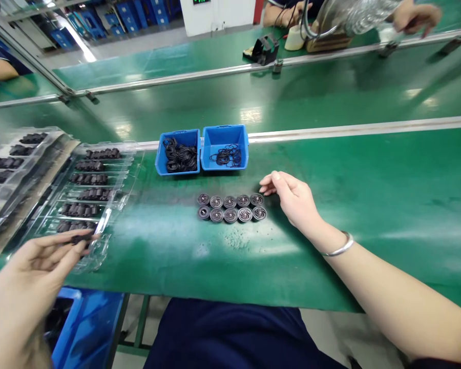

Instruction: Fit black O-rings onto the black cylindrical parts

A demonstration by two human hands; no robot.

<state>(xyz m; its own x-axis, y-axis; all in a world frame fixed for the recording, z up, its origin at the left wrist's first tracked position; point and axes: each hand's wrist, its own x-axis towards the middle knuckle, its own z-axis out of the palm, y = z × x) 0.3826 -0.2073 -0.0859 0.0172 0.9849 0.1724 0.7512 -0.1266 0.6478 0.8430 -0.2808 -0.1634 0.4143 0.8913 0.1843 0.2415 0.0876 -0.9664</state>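
My left hand (42, 271) pinches a small black plastic part (81, 238) between thumb and fingers, above the near corner of a clear plastic tray (117, 205). That tray has rows of black parts (88, 179) in its slots. On the green table, two rows of round black parts with swirl-shaped tops (230, 215) stand close together; the front-left one (203, 212) looks different on top. My right hand (292, 197) is just right of these rows, its fingers loosely bent and the thumb apart from the fingertips, with nothing visible in it.
Two blue bins (225, 128) behind the rows contain thin black rings (182, 156). Stacked trays (23, 174) stand at far left. Small specks (236, 238) lie before the rows. A blue crate (67, 307) is below the table's left edge. Across the metal rail, another person's hand (417, 18) shows.
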